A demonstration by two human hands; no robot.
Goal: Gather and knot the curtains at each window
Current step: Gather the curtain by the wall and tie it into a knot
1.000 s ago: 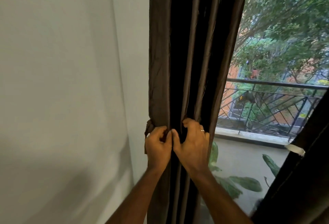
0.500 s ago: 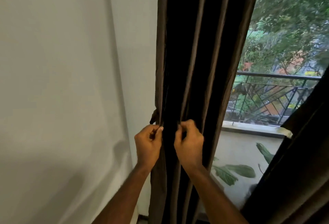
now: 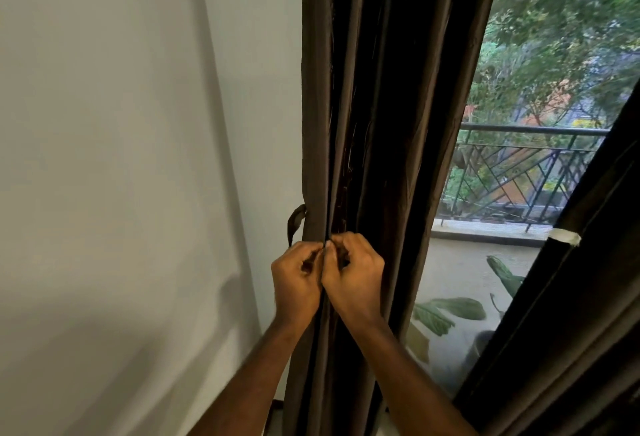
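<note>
At the window's left edge, beside the wall: I see the brown curtain point(image 3: 391, 117) hanging gathered in deep vertical folds, and both my hands are on it.

Around: the pale wall point(image 3: 121, 158) is on the left, and a small fabric loop point(image 3: 295, 222) sticks out from the curtain's left edge, just above my left hand. On the right, a second dark curtain point(image 3: 571, 314) crosses the lower corner in a slant, with a piece of pale tape point(image 3: 564, 237) around it.

Outside: through the glass I see a metal railing point(image 3: 519, 172), trees, and large green leaves point(image 3: 450, 312) low on the balcony.

Left hand point(image 3: 297, 281): the fingers are curled tight and pinch a narrow fold of the curtain at its front edge.

Right hand point(image 3: 355, 276): also curled closed, pinching the same fold. It touches the left hand, knuckle to knuckle.

In the way: my two hands cover the place where the fold is pinched, so I cannot see how much cloth is inside each grip.

Containers: I can make out only what looks like a dark pot rim near the leaves; what it holds is not clear.

Hidden or cut off: the curtain's top and bottom leave the picture. The deep folds are too dark to read. The trees are blurred.
</note>
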